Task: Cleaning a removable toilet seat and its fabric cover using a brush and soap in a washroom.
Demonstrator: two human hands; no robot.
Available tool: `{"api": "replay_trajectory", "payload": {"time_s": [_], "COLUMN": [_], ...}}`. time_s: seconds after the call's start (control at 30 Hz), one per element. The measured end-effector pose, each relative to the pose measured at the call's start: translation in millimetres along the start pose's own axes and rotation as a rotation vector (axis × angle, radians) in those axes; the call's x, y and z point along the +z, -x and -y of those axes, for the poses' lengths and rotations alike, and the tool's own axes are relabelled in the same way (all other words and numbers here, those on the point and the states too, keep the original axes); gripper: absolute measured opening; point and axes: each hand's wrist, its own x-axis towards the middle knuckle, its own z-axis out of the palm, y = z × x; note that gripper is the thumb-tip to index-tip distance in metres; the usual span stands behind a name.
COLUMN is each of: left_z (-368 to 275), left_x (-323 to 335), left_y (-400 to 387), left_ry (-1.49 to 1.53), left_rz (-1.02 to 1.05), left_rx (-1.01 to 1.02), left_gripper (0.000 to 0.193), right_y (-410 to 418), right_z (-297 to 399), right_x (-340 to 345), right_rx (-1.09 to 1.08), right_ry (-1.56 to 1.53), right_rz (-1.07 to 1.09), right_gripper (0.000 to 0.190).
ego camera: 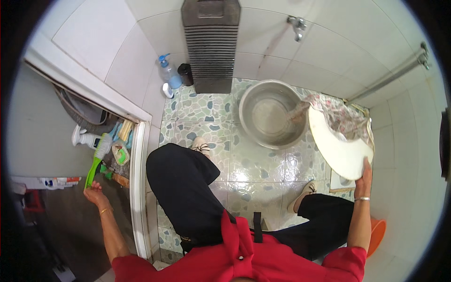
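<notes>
At the far left, my left hand grips the end of a bright green scrub brush. The brush's white bristles face up, over things lying beyond the door frame. On the right, my right hand holds the lower edge of a white, wide-brimmed sun hat. Floral cloth is gathered along the hat's upper side. A strip of that cloth hangs over the rim of a grey basin, which seems to hold some water. The basin stands on the tiled floor in front of me.
A dark washboard leans against the wall. Beside it stand a blue pump bottle, a black container and a small white bottle. A tap juts out above. An orange bucket sits behind my right arm. The white door frame is at left.
</notes>
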Motion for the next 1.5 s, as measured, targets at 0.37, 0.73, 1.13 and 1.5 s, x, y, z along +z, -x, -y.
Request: {"api": "replay_trajectory", "payload": {"time_s": [0.37,0.73,1.13,1.5], "left_z": [-64,228,248,359], "left_x": [308,291,436,510], "left_y": [241,397,475,489], "left_ry": [-0.334,-0.932,-0.497,-0.946], "left_rz": [1.364,1.972,2.052,1.871], "left_rx": [0.107,-0.331,0.555,0.701], "left_gripper": [0.017,0.022,0.026,0.028], "right_y": [-47,-27,-7,-7], "right_z": [-56,-35,-10,2], "right_x": [-33,-4,18,53], "right_rx": [-0.131,-0.071,-0.025,0.046], "right_ry": [-0.301,-0.347,-0.127,-0.075], "right_rz": [-0.012,-0.155,-0.319,-0.403], "right_gripper": [0.039,0.036,0.036,0.035]}}
